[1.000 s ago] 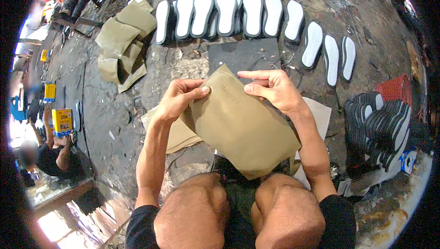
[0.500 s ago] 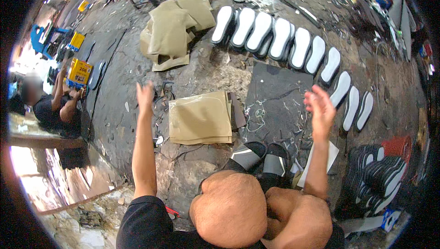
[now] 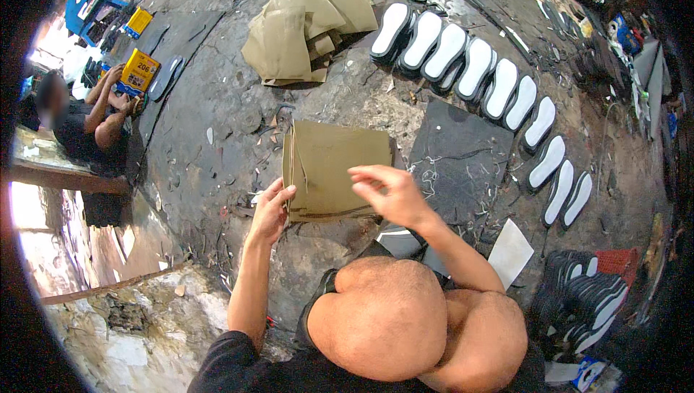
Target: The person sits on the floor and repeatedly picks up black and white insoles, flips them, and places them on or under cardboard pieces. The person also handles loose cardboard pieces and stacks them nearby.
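Note:
A stack of tan rectangular sheets [image 3: 336,165] lies on the ground in front of my feet, its left edge raised so that several layers show. My left hand [image 3: 271,211] pinches that left edge between thumb and fingers. Above the right part of the top sheet hovers my right hand [image 3: 390,192], its fingers loosely bent and apart from the thumb, holding nothing. It partly hides the sheet's lower right corner. A sandal [image 3: 400,240] on my foot sits just below the stack, mostly covered by my right arm and knee.
Beyond lies a loose pile of tan sheets [image 3: 289,35]. White-topped shoe soles [image 3: 473,67] curve along the right. A dark mat [image 3: 463,158] with thread scraps and a white sheet [image 3: 511,252] lie nearer. Stacked soles [image 3: 585,299] stand lower right. Another person [image 3: 94,122] sits at left.
My hands have come inward from either side. The left now grips the stack's left edge and raises it; the right has moved left over the top sheet. The view has shifted slightly.

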{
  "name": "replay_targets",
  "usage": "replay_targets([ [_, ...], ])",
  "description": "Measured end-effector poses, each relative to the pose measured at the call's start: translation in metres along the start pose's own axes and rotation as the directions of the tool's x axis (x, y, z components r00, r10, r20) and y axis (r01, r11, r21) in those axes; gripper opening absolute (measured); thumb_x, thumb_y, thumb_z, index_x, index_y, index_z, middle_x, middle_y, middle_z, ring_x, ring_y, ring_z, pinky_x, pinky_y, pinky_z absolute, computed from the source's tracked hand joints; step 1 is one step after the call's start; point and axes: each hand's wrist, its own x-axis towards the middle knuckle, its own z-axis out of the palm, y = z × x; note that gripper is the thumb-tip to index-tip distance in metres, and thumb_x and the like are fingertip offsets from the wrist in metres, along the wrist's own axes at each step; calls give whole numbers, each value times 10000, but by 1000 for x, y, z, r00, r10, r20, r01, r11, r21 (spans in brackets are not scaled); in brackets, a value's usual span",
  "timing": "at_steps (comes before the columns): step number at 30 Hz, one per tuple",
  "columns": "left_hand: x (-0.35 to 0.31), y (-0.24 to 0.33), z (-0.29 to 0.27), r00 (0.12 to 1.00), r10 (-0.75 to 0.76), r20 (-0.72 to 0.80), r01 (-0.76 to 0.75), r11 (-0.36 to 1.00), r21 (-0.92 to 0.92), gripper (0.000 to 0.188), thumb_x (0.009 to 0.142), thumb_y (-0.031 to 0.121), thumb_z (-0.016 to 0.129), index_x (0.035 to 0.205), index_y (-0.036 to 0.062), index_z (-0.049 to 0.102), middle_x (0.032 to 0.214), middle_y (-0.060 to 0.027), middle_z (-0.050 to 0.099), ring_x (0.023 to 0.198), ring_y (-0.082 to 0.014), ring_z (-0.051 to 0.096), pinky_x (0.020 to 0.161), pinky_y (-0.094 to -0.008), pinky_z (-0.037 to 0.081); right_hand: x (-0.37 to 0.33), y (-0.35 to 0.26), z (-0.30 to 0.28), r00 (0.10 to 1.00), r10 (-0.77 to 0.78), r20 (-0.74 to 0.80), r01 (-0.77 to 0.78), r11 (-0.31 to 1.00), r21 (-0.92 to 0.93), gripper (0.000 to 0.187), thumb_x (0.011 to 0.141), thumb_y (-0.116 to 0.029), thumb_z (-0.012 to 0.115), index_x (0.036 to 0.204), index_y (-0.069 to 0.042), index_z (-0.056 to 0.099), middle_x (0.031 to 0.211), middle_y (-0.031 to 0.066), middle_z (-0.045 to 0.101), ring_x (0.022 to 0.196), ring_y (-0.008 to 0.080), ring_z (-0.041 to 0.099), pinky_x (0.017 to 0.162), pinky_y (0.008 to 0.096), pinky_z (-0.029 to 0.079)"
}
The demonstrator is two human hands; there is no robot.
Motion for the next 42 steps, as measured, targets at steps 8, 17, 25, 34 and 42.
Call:
replay_targets([
  [8,-15,4,37,973,215,86,-231,868,439,553,855,76,754,1355,-17,540,1161,-81,695,1022,-153,670,880,-315,558,23,9,61,972,236,-15,-235,970,67,493,786,-460,850,979,-23,728,896,144,739,806,251,726,731,375,569],
  [17,-10,-2,63,937,321,-135,-231,864,447,291,925,120,753,1152,-25,644,987,-52,720,869,-93,643,800,-261,524,18,43,37,976,202,-84,-200,979,33,265,859,-248,760,931,5,732,881,195,750,803,266,754,732,385,591],
  [25,31,-29,-7,927,343,-152,-272,893,358,332,955,87,711,1255,-43,653,1093,-55,730,947,-107,658,867,-271,521,-62,187,-37,851,442,-282,-396,895,206,225,872,-178,789,991,10,755,913,115,771,827,170,722,756,316,570],
  [34,62,-99,-115,851,459,-257,-21,518,855,517,921,94,730,1397,-12,558,1347,-151,641,1150,-185,617,987,-333,495,-137,116,-196,770,455,-448,-289,874,391,193,963,-90,670,1119,23,685,1048,55,715,976,108,643,876,264,506],
  [42,69,-87,177,927,-322,191,324,946,21,785,954,329,729,1559,54,311,1503,-173,474,1340,-289,513,1082,-443,457,-110,18,-190,818,372,-438,-42,799,600,474,967,-10,586,1419,48,458,1117,154,720,995,165,683,905,286,523],
])
